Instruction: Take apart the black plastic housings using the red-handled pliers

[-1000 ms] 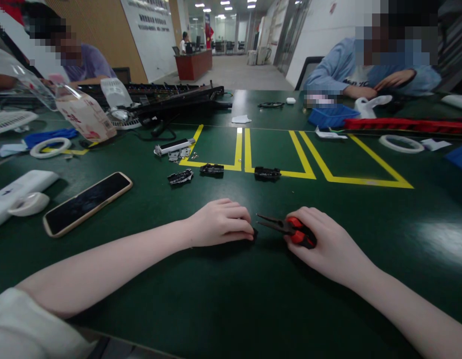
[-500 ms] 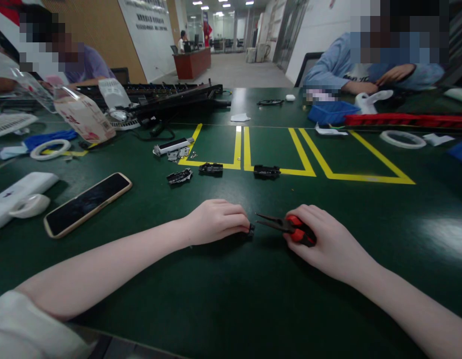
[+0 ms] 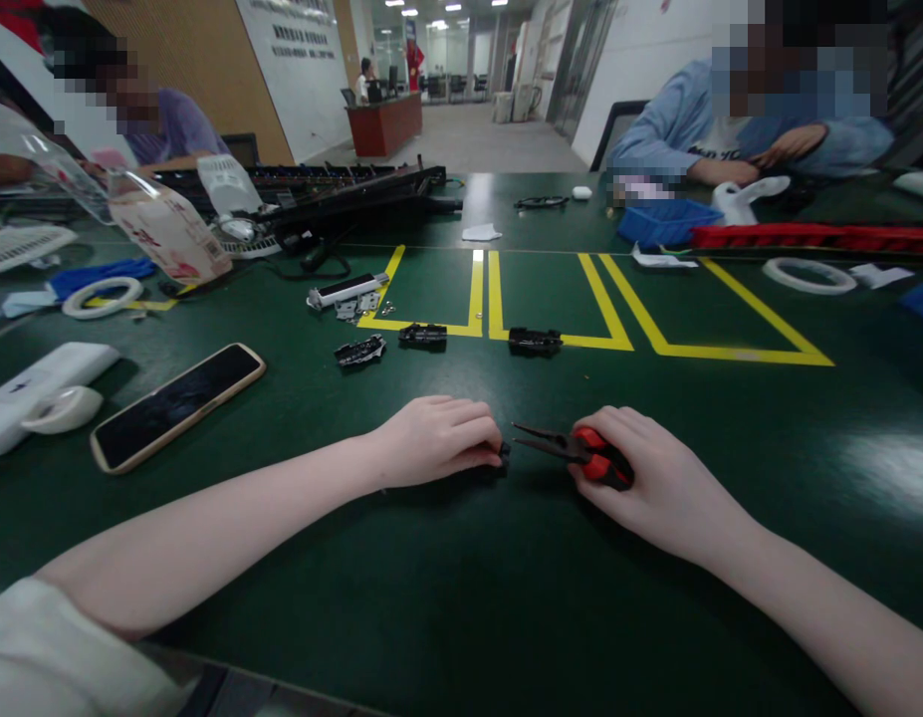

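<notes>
My left hand (image 3: 442, 440) is closed round a small black part (image 3: 505, 451); only its end shows past my fingertips, and its kind is hidden. In my right hand (image 3: 647, 473) are long-nose pliers (image 3: 562, 445) with red and black handles. Their jaws stand a little apart and point left, just short of the black part, without touching it. Beyond my hands lie several similar-looking black plastic pieces: one piece (image 3: 360, 351) at the left, another (image 3: 423, 337) beside it, and a third (image 3: 535, 341) farther right.
A phone (image 3: 178, 406) and a white box-shaped device (image 3: 47, 393) lie at the left. Silvery metal pieces (image 3: 348, 294) rest near yellow tape outlines (image 3: 543, 341) on the green table (image 3: 461, 597). Behind are a bottle (image 3: 166, 229), a black frame (image 3: 342, 199) and a blue tray (image 3: 666, 224). Two people sit opposite.
My left fingers have shifted slightly about the black part, so a little less of it shows. The pliers stay nearly where they were, jaws still parted.
</notes>
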The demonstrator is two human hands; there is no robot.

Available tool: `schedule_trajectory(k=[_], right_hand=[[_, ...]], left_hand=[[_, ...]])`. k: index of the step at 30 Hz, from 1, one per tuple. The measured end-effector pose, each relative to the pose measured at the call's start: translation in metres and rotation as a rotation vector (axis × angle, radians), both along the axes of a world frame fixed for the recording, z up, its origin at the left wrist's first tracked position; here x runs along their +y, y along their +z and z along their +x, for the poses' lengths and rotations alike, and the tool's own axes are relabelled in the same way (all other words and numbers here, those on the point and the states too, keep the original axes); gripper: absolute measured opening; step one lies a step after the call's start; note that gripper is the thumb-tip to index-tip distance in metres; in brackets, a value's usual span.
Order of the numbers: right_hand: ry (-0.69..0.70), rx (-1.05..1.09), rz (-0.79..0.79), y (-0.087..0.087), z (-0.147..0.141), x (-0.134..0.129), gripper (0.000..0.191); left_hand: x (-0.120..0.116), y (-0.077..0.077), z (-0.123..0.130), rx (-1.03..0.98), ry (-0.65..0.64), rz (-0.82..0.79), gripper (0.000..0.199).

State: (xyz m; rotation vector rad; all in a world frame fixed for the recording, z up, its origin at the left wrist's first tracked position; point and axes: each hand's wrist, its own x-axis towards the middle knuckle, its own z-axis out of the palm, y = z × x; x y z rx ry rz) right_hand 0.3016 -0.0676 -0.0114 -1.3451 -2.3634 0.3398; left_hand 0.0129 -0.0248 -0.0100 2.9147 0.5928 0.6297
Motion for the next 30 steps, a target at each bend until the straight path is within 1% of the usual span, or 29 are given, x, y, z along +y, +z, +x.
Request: schedule_trajectory(k=[6,11,14,16,18,22,26,30], right_hand=[[-0.002,0.001,0.006,-0.001,0.001,0.000,0.022],[-0.007,-0.016,0.014,-0.002,0.001,0.000,0.023],[-0.002,-0.013,0.014,-0.002,0.002,0.000,0.023],[0.001,-0.012,0.002,-0.001,0.002,0.000,0.024],[-0.002,-0.013,-0.004,-0.001,0.002,0.001,0.025],[0.001,-0.019,0.004,-0.002,0.004,0.001,0.036],[0.041,-0.013,0.036,-0.005,0.006,0.001,0.048],[0.095,-0.039,0.087,-0.006,0.006,0.001,0.052]], left_hand=[[0.000,0.001,-0.001,-0.003,-0.004,-0.097,0.022],[-0.001,0.004,-0.002,-0.001,0.007,-0.134,0.022],[-0.003,0.007,-0.006,-0.021,-0.003,-0.177,0.029],[-0.005,0.010,-0.012,-0.029,0.025,-0.239,0.034],[-0.005,0.014,-0.018,-0.028,0.084,-0.309,0.035],[-0.004,0.017,-0.025,0.023,0.187,-0.413,0.034],[-0.001,0.015,-0.026,0.031,0.216,-0.397,0.034],[0.001,0.012,-0.027,0.001,0.193,-0.349,0.032]])
